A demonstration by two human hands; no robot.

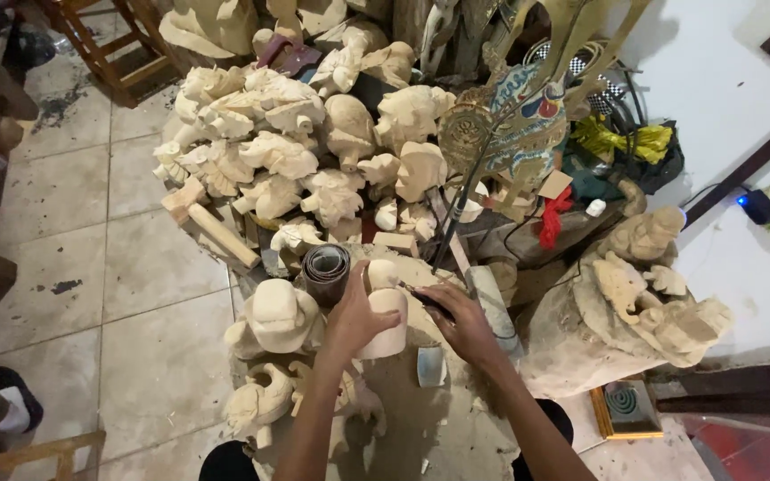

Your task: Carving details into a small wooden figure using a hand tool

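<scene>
Behind wooden block (385, 321): heap of pale carvings (296, 151), sandpaper roll (326, 267) touching
Left of block: carved head (276, 319) close; tiled floor (135, 267) open beyond
Right of block: large carving (643, 303) blocks

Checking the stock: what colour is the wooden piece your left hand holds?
Pale cream, unpainted wooden piece, gripped by the left hand; head view.

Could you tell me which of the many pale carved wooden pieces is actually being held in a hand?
The smooth cylindrical piece gripped by the left hand on the work block; the other carvings lie untouched around it.
</scene>
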